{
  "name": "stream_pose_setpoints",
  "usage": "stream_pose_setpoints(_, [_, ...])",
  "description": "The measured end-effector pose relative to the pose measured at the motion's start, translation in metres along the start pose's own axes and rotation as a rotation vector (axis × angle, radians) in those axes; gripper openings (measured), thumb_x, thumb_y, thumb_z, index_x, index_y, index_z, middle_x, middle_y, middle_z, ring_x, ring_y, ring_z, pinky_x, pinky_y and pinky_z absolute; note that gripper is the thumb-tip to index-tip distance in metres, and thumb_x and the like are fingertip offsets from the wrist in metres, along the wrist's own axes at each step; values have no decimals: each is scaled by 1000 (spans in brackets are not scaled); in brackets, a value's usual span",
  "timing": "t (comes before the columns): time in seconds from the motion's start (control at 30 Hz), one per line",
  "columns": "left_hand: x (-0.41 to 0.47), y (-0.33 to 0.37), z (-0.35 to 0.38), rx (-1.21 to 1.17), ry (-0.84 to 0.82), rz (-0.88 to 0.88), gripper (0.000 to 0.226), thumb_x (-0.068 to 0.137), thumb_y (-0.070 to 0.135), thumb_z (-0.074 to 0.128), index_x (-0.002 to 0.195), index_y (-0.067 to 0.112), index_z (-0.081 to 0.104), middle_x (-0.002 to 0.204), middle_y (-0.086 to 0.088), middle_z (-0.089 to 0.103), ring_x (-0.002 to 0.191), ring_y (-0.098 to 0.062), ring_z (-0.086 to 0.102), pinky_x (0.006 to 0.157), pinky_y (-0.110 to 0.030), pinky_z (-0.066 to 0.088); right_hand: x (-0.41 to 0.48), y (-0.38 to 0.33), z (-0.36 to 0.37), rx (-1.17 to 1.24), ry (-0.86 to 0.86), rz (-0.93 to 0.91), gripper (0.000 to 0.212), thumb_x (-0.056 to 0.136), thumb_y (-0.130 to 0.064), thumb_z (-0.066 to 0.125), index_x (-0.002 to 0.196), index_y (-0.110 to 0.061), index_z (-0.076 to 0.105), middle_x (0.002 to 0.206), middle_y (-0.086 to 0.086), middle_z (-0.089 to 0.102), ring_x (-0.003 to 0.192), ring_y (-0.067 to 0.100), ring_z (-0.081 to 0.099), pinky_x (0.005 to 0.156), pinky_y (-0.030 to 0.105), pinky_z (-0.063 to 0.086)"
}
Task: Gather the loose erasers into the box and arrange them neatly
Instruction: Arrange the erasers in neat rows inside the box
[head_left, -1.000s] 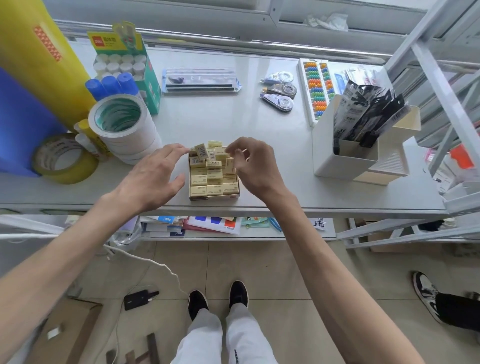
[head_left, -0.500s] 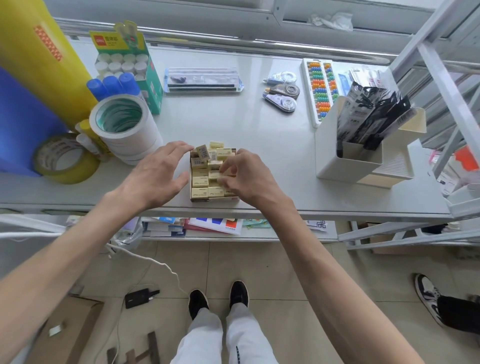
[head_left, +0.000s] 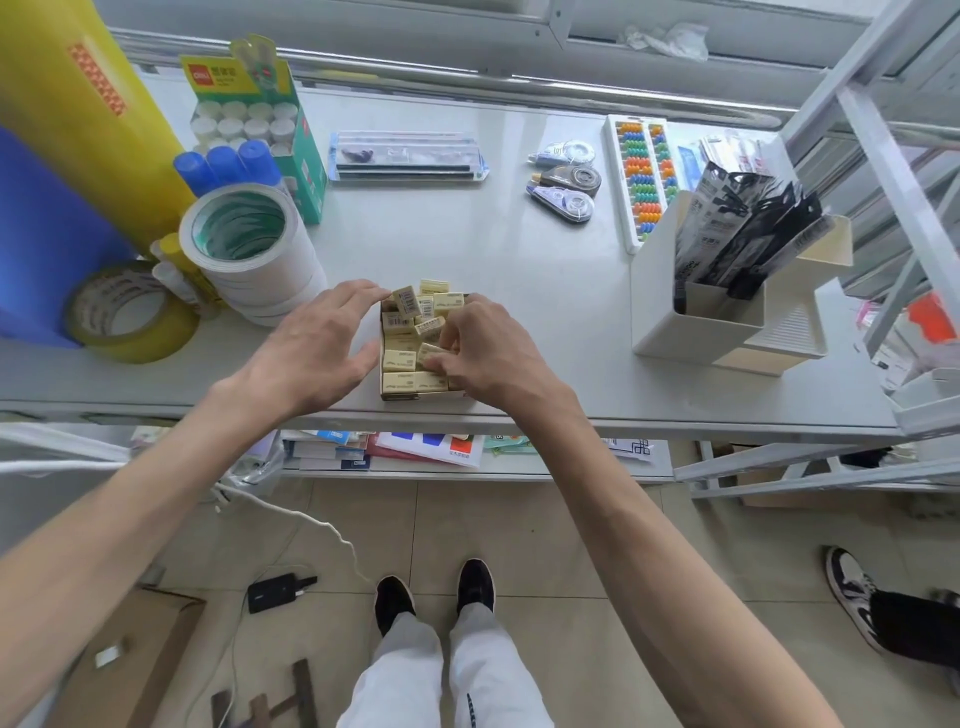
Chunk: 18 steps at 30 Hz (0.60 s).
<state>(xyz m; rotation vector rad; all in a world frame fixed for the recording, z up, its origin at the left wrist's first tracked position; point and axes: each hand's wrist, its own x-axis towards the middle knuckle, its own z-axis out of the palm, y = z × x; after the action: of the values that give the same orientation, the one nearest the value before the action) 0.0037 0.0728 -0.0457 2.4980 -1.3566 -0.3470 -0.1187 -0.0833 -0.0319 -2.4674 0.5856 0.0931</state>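
Observation:
A small cardboard box (head_left: 400, 397) sits near the front edge of the white table, packed with several cream erasers (head_left: 399, 359). Front rows lie flat; erasers at the back (head_left: 408, 302) lie tilted and heaped. One eraser (head_left: 434, 286) rests just beyond the box's far edge. My left hand (head_left: 311, 353) rests against the box's left side, fingers spread, index finger touching the back corner. My right hand (head_left: 485, 349) is over the box's right half, fingertips pinching a tilted eraser (head_left: 430, 353) in the middle. The box's right side is hidden under that hand.
White tape rolls (head_left: 249, 249) and a yellow tape roll (head_left: 130, 312) stand left of the box. A white organiser (head_left: 717, 312) with black packets is to the right. Correction tapes (head_left: 566, 182), an abacus (head_left: 644, 176) and a ruler pack (head_left: 408, 158) lie farther back.
My right hand came down from above the box's back right onto the erasers and shifted toward the front, taking hold of one. My left hand stayed at the box's left side.

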Motion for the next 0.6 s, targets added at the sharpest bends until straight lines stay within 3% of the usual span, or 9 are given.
stream_pose_setpoints(0.17, [0, 2, -2, -6, 7, 1, 57, 93, 25, 56, 146, 17, 36, 151, -4, 39, 136, -23, 39, 112, -41, 33, -5, 0, -2, 102, -53, -47, 17, 80, -16, 76, 87, -11, 61, 93, 4, 66, 87, 24, 60, 77, 42, 53])
stream_pose_setpoints(0.3, [-2, 1, -3, -9, 10, -5, 58, 92, 24, 57, 146, 18, 36, 151, -4, 39, 137, -22, 38, 113, -41, 32, -8, 4, 3, 296, 64, -73, 9, 85, -15, 70, 89, -12, 64, 73, 2, 63, 66, 13, 56, 63, 27, 49])
stream_pose_setpoints(0.47, [-5, 0, -3, -4, 13, -12, 57, 93, 24, 55, 147, 18, 36, 151, -3, 39, 137, -22, 37, 113, -39, 30, -4, 4, 2, 403, 89, -57, 22, 97, -16, 55, 111, -18, 72, 100, 4, 57, 84, 13, 58, 72, 15, 46])
stream_pose_setpoints(0.53, [-5, 1, -3, -7, 9, -17, 57, 93, 24, 55, 147, 19, 36, 152, -3, 38, 138, -22, 37, 113, -39, 30, -2, 3, 1, 377, 41, -68, 24, 99, -15, 55, 116, -20, 70, 100, 3, 54, 83, 9, 55, 71, 12, 44])
stream_pose_setpoints(0.6, [-6, 1, -2, -8, 4, -13, 58, 93, 24, 55, 147, 19, 37, 152, -3, 38, 138, -22, 37, 113, -39, 30, -2, 3, 0, 350, 16, -68, 19, 92, -11, 64, 110, -16, 67, 93, 5, 60, 77, 13, 59, 67, 20, 51])
